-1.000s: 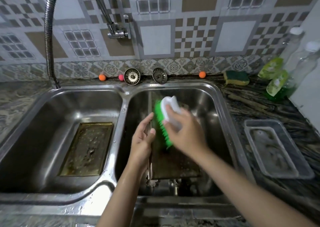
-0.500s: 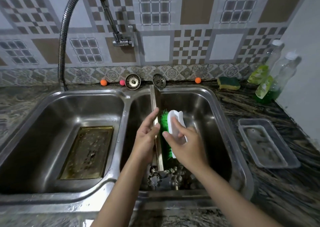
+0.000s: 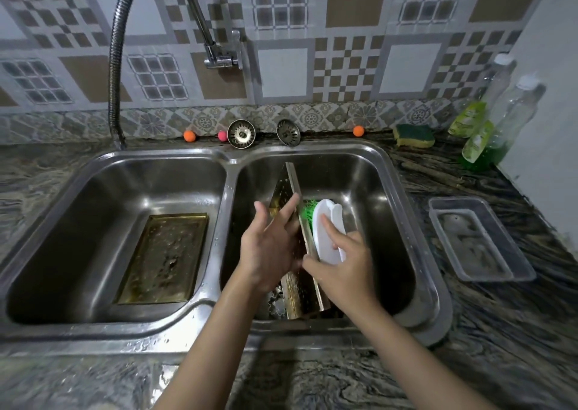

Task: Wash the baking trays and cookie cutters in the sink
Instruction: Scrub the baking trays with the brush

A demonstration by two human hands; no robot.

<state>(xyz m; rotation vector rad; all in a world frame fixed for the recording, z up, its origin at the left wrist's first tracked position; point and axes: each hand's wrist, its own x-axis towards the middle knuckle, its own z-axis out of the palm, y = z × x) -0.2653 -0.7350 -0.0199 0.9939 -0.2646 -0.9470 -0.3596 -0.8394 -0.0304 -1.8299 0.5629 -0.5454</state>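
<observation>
The step in hand looks like scrubbing one baking tray, with the second and the cookie cutters not yet done.

At centre left of the frame, a tray (image 3: 162, 258) lies flat on the floor of the left basin (image 3: 62, 209); it looks golden and greasy, wet and spotted.

In the middle of the frame, the other tray (image 3: 292, 184) stands on its edge in the right basin (image 3: 387, 209), tilted, its top corner toward the upper middle. Its metal looks speckled with drops. The left hand (image 3: 269, 250) steadies it from the left, fingers straight and spread against its face.

Just right of that, the right hand (image 3: 342, 262) grips a white scrubbing brush (image 3: 328, 231) with fingers curled over its back, the green bristles pressed to the tray's other face.

Below the hands, at the near end of the right basin, cookie cutters (image 3: 276, 303) lie partly hidden behind the tray.

Next, I judge, the brush has to work along the tray while the left hand braces against the push; a wet tray on edge could slip.
</observation>
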